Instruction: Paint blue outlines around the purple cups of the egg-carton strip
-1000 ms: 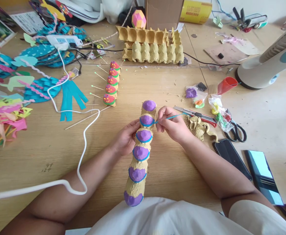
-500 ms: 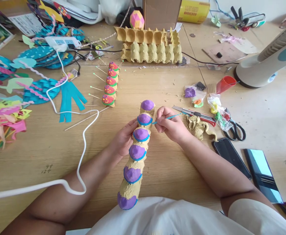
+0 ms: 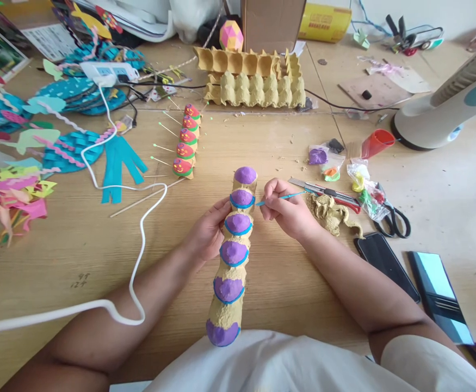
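Note:
A long egg-carton strip [image 3: 228, 272] with several purple domes runs from my lap up over the table. Blue bands edge the domes, except the far one, where none shows. My left hand [image 3: 210, 231] grips the strip's left side near its upper part, some fingers hidden beneath it. In my right hand [image 3: 284, 204] a thin blue tool [image 3: 292, 195] is pinched, its tip just right of the second dome from the far end.
A red-and-green egg-carton strip [image 3: 186, 142] with green-headed pins lies beyond. Egg cartons [image 3: 262, 90] stand at the back. A cutter [image 3: 327, 191], scissors [image 3: 395, 220], phone [image 3: 384, 267] and fan [image 3: 433, 117] are at right; a white cable [image 3: 142, 239] crosses the left.
The near end of the strip has swung to the right, so the strip looks more upright in view. My right hand and the tool have shifted slightly right. The view has moved a little.

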The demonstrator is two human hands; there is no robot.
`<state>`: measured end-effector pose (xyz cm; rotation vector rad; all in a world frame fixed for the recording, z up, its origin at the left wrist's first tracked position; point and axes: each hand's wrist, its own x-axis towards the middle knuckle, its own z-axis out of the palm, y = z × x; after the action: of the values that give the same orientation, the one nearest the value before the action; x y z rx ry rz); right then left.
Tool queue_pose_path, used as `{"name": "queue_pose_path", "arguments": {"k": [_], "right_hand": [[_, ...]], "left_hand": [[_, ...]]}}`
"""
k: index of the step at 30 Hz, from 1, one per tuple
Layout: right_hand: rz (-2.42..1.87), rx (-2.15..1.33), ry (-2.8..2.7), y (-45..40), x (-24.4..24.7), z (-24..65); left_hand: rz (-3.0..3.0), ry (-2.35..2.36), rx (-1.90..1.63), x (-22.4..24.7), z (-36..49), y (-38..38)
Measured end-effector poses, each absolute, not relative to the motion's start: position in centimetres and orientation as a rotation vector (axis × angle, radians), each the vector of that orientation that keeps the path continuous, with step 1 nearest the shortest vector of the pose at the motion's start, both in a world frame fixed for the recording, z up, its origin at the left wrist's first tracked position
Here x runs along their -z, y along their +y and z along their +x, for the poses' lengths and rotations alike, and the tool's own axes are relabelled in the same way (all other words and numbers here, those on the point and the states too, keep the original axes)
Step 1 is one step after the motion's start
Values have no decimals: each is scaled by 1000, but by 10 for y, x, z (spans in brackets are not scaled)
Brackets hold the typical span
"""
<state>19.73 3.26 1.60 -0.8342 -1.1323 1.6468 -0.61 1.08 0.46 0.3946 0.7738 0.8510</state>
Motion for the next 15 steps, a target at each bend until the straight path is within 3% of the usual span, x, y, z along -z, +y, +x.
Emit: {"name": "queue_pose_path", "arguments": {"k": [15], "right_hand": [[-918,-1327,-1283,25,-10,203]], "left_hand": [[412,790,-1076,1,-1,15]]}}
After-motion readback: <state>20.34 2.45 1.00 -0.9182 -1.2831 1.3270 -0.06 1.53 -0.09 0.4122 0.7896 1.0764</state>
